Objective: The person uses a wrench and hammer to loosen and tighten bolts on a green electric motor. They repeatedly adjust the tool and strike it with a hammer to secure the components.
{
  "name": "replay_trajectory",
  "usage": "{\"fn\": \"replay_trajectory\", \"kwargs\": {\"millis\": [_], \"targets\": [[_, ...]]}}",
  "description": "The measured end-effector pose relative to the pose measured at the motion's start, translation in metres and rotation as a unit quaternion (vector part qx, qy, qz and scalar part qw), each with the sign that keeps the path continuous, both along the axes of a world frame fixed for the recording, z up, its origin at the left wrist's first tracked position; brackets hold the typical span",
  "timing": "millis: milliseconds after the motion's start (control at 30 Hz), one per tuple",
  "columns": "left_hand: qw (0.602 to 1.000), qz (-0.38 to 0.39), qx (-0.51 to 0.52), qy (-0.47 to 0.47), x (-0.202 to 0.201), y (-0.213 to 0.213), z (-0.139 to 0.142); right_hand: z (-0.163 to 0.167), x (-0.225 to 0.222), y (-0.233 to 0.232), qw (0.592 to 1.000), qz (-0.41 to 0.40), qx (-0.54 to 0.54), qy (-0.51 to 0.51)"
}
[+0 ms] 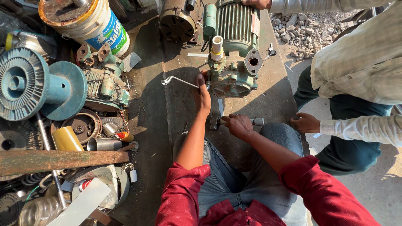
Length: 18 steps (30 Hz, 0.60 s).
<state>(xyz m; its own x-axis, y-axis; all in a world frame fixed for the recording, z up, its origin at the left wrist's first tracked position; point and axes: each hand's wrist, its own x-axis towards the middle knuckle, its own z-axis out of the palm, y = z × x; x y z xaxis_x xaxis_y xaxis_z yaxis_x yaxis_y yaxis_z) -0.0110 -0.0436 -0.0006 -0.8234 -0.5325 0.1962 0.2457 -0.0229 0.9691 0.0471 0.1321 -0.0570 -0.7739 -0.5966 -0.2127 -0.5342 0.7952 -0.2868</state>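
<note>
Two hands: both closed on tools.
Left hand (202, 93): closed around bent silver metal wrench (179, 80), handle toward 10 o'clock.
Right hand (238, 125): wrapped on grey steel hammer (217, 120), axis 3–9.
Green cast-iron pump (233, 75): at 12 o'clock, left hand nearer.

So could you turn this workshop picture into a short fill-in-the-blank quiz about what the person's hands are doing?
1. The left hand grips a bent metal wrench at the green ____.
2. The right hand grips the handle of a ____ that lies on the table.
3. The person's sleeves are ____ in colour.
4. A co-worker's hand rests on the ribbed ____ behind the pump.

Missing words: pump; hammer; red; motor
</note>
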Motion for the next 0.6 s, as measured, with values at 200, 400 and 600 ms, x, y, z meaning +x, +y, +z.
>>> {"fn": "replay_trajectory", "kwargs": {"millis": [200,400,600], "targets": [[0.985,0.062,0.159,-0.017,-0.021,0.016,-0.003,-0.007,-0.009,0.005,0.994,0.046,-0.064,0.082],[0.987,0.115,0.109,-0.038,-0.015,0.020,-0.001,0.130,-0.013,-0.020,0.854,-0.004,-0.499,0.148],[0.969,0.190,0.088,-0.132,-0.023,0.031,0.006,0.295,-0.065,-0.052,0.672,0.028,-0.732,0.108]]}}
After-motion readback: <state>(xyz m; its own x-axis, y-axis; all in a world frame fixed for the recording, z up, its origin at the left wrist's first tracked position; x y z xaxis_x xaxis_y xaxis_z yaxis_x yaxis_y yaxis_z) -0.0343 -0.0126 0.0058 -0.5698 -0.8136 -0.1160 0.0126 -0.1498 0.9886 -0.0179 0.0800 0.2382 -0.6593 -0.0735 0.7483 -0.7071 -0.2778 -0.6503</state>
